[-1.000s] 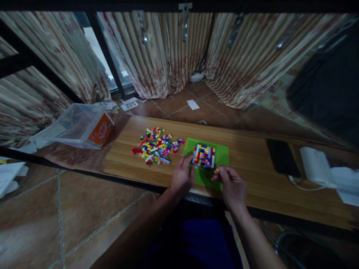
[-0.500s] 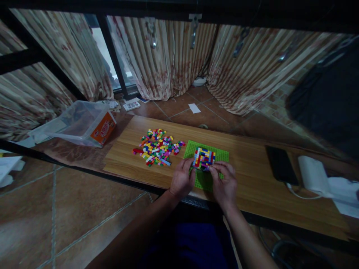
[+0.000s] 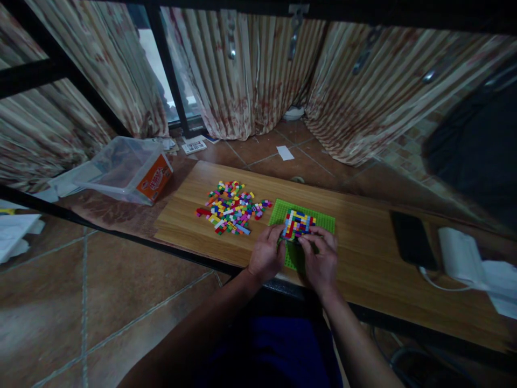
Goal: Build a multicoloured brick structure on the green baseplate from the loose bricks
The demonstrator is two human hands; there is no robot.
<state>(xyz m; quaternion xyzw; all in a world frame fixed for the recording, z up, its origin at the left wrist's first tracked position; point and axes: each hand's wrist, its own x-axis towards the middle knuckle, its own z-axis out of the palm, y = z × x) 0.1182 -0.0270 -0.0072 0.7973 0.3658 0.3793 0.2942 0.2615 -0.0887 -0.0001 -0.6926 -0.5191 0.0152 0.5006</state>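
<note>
A multicoloured block of toy building bricks [image 3: 298, 222] sits over the green studded baseplate [image 3: 325, 221]. Closed at its left edge is my left hand [image 3: 266, 253], fingers and thumb against the side. My right hand [image 3: 322, 260] grips the front right corner, its fingers bent over the edge. Both hands hide the near side of the block, so whether it touches the plate cannot be made out. Left of the plate lies a spread pile of loose small bricks [image 3: 232, 209] in many colours.
The wooden board [image 3: 359, 258] carries all this. A clear plastic box [image 3: 125, 172] with an orange label stands at the left. To the right lie a black phone [image 3: 412, 240], a white power bank [image 3: 460, 256] with a cable, and white paper [image 3: 503, 285]. Curtains [image 3: 258, 81] hang behind.
The whole view has shifted slightly, with things appearing a little further right. My right hand's fingers have moved in over the right front of the brick block; my left hand keeps its hold.
</note>
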